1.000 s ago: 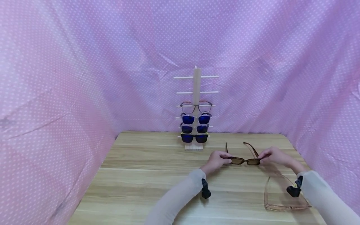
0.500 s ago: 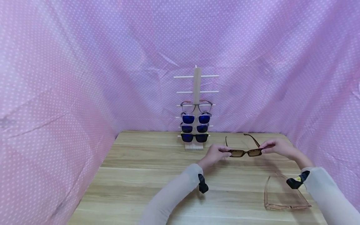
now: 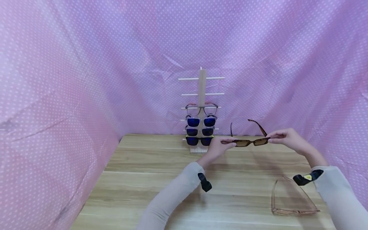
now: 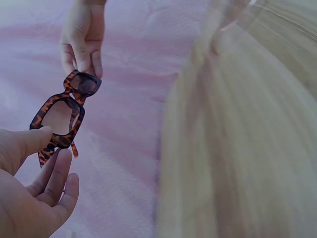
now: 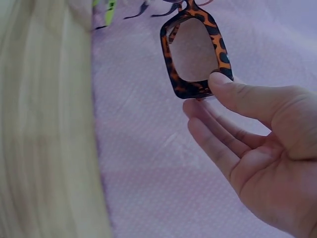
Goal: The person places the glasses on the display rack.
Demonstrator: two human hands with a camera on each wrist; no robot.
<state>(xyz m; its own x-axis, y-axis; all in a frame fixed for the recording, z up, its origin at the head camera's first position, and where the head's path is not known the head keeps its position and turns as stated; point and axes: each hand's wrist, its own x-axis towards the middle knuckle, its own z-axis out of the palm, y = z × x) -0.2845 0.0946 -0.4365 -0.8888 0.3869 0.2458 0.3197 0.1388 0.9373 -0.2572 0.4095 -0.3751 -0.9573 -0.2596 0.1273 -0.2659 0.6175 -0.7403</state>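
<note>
Tortoiseshell sunglasses (image 3: 243, 143) with brown lenses are held above the table's back right, temples unfolded and pointing away from me. My left hand (image 3: 217, 148) pinches their left front corner between thumb and fingers. At the opposite corner, my right hand (image 3: 288, 139) pinches the frame the same way. In the left wrist view, the left thumb presses the frame (image 4: 74, 130) near the hinge, with the other hand at the far end. The right wrist view shows one rectangular lens rim (image 5: 222, 47) between right thumb and fingertips.
A wooden display stand (image 3: 202, 86) rises at the back, just left of my left hand. It bears clear-lensed glasses (image 3: 210, 110) above several dark-lensed sunglasses (image 3: 193, 122); two bare rods top it. Pinkish transparent glasses (image 3: 287, 212) lie on the table (image 3: 138, 179) near my right forearm. Pink dotted cloth surrounds everything.
Both hands have raised the tortoiseshell sunglasses up and away from me, off the lower table area toward its back edge. The stand and the pinkish glasses have stayed put.
</note>
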